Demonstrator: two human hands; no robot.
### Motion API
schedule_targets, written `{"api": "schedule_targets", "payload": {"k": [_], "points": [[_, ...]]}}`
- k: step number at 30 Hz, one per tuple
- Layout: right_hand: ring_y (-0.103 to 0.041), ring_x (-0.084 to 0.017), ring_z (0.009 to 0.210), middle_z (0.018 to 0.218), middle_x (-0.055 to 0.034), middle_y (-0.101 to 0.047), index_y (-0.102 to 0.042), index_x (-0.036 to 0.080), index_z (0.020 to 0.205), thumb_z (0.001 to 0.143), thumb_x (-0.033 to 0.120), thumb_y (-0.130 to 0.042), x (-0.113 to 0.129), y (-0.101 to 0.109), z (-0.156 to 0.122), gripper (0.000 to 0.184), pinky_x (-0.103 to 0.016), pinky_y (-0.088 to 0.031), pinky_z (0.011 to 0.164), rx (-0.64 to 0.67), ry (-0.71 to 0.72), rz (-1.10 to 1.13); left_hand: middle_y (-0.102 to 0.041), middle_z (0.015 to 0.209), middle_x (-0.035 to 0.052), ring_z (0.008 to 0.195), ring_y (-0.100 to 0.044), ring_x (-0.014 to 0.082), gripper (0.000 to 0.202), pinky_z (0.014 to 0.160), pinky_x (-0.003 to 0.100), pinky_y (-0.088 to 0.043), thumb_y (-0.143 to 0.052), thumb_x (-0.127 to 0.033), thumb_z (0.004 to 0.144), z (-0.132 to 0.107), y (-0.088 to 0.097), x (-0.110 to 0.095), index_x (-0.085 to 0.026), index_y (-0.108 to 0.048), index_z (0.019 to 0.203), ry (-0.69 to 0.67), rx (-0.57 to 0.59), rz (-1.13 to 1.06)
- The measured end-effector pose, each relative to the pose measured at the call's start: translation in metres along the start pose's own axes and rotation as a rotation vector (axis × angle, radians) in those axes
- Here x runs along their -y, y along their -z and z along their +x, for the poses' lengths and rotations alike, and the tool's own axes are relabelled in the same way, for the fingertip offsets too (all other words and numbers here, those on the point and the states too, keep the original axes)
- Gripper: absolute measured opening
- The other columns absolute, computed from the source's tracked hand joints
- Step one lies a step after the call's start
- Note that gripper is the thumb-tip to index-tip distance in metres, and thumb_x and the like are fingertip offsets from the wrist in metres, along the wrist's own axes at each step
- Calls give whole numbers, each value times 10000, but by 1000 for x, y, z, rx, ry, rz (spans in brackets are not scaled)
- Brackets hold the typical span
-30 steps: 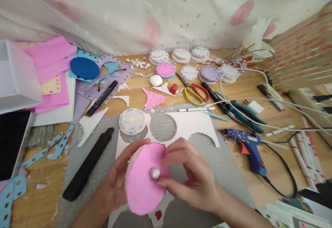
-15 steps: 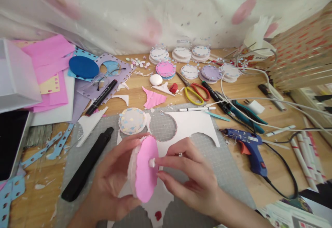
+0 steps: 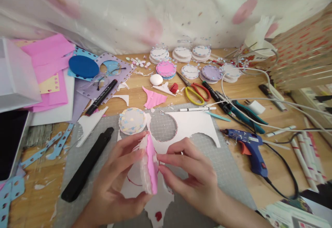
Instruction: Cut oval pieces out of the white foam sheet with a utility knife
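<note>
My left hand (image 3: 116, 172) is closed around the rim of a layered disc, which has a thick white side and a pink face (image 3: 151, 164) and stands nearly edge-on above the cutting mat (image 3: 220, 172). Thumb and index finger of my right hand (image 3: 190, 172) meet at the middle of that pink face, on a small white piece that their tips mostly hide. Just behind my left hand lies a round white disc (image 3: 132, 120) dotted with blue and yellow bits. Beneath both hands is a white foam sheet (image 3: 192, 126) with round cut-outs.
Several decorated discs (image 3: 166, 69) stand along the back, near scissors (image 3: 194, 93) and a white egg-shaped piece (image 3: 156, 80). A blue glue gun (image 3: 249, 145), pliers (image 3: 246, 115) and cables are at right. At left lie a black cutter (image 3: 88, 165), a marker (image 3: 101, 98) and coloured sheets (image 3: 49, 62).
The disc has turned in my left hand, so its pink face now points more to the right and shows narrower. My right fingertips stay at its middle.
</note>
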State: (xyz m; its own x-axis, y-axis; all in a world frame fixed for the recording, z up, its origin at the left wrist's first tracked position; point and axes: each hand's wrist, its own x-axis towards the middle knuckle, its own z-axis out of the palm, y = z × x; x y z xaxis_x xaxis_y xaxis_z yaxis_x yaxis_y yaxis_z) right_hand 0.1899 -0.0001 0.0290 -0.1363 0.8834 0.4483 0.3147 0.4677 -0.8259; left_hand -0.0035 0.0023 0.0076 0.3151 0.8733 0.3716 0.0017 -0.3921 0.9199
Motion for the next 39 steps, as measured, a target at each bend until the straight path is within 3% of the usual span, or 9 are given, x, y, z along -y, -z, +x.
{"api": "schedule_targets", "payload": {"k": [9, 15, 21, 25, 30, 39], "points": [[-635, -156, 712, 798, -57, -653, -747, 201, 1013, 830, 97, -657, -1, -1, -1, 229, -277, -548, 602, -18, -50, 14, -389, 1501, 43, 1325, -453, 368, 762, 1033, 548, -468, -691, -66, 698, -2, 2, -1, -371, -501, 1369, -110, 15, 215], [-618, -152, 699, 778, -59, -642, -755, 181, 970, 820, 81, -657, -3, -3, -2, 206, -272, -531, 587, -27, -58, 6, -299, 1548, -34, 1390, -383, 312, 811, 1056, 442, -476, -657, -38, 725, 1, 4, -4, -392, -429, 1418, -163, 124, 299], [-602, -158, 681, 746, -63, -634, -734, 153, 927, 784, 24, -650, -3, -7, -4, 210, -290, -519, 603, -63, -11, 3, -393, 1510, 0, 1345, -450, 337, 795, 998, 471, -519, -684, -33, 690, 4, 2, -5, -413, -504, 1364, -158, 101, 294], [-595, -156, 667, 728, -50, -621, -713, 164, 870, 770, 11, -637, -2, -9, -4, 198, -286, -511, 598, -105, -8, 39, -374, 1517, -8, 1355, -436, 326, 777, 1031, 459, -497, -673, -47, 708, 1, 1, -5, -400, -493, 1376, -157, 106, 281], [-589, -152, 660, 733, -42, -620, -707, 185, 823, 773, 46, -635, -2, -10, -5, 164, -281, -502, 590, -118, -106, 105, -343, 1526, -4, 1351, -432, 343, 829, 1033, 491, -491, -675, -25, 684, -4, -2, -4, -400, -465, 1392, -115, 83, 224], [-575, -137, 617, 688, -31, -615, -685, 180, 709, 754, 89, -666, -1, -12, -3, 103, -237, -475, 525, -148, -282, 336, -434, 1449, 78, 1309, -455, 368, 748, 1004, 527, -486, -720, -92, 657, -6, -12, -5, -338, -524, 1334, -2, -64, 23]]}}
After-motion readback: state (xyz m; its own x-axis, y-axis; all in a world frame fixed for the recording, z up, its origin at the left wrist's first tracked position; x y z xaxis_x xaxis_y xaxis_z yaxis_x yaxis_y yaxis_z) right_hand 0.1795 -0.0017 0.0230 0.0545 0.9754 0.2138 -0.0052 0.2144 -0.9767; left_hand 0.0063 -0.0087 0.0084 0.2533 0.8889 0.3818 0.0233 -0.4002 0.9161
